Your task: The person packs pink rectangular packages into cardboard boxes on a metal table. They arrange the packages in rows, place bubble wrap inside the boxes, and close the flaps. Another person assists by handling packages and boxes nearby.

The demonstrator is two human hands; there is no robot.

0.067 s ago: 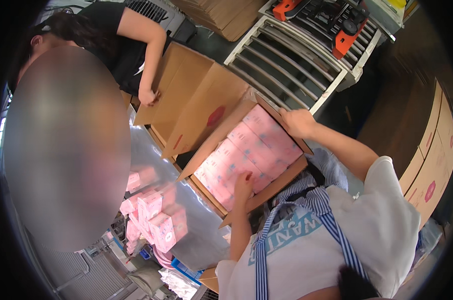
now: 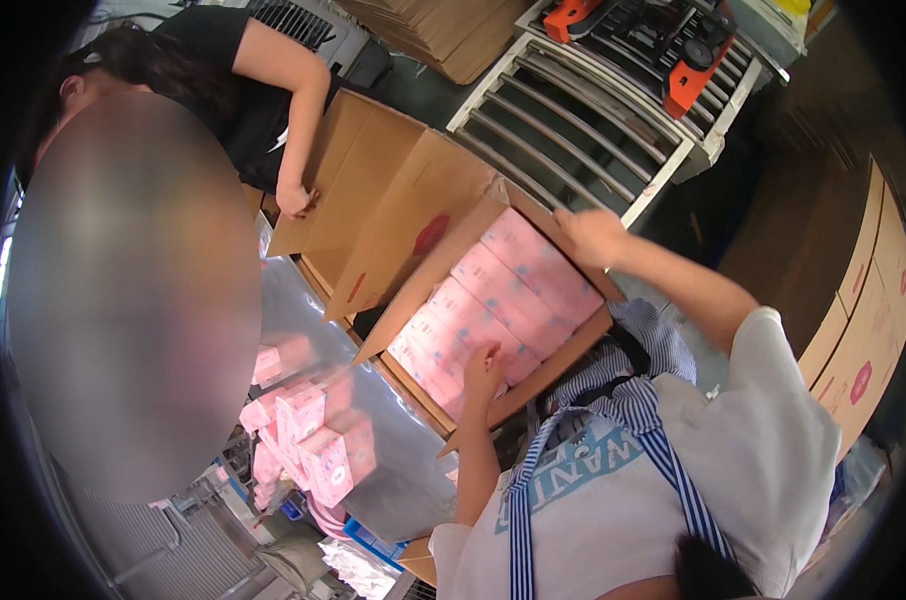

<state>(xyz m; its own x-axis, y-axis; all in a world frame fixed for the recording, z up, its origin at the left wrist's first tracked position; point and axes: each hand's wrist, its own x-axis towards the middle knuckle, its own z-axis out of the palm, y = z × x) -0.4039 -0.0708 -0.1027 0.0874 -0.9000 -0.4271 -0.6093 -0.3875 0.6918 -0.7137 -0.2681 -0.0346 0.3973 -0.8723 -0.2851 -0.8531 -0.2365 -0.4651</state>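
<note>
An open cardboard carton [image 2: 563,362] stands tilted in front of me, packed with rows of pink printed boxes [image 2: 518,275]. My right hand [image 2: 591,238] grips the carton's upper right rim, fingers bent over the edge. Above the lower pink boxes, my left hand [image 2: 484,370] is closed with its fingers curled, and nothing shows in it. Whether it touches the boxes I cannot tell. The raised carton flaps lean away to the upper left.
A shiny metal table [image 2: 398,480] holds a pile of loose pink boxes [image 2: 323,450]. Another person's hand [image 2: 295,199] is by a second open carton [image 2: 348,170]. A roller conveyor [image 2: 573,120] with an orange and black machine [image 2: 688,60] lies beyond. Stacked cartons [image 2: 853,330] stand right.
My right hand has shifted slightly left along the carton's rim. My left hand has moved a little left above the pink boxes.
</note>
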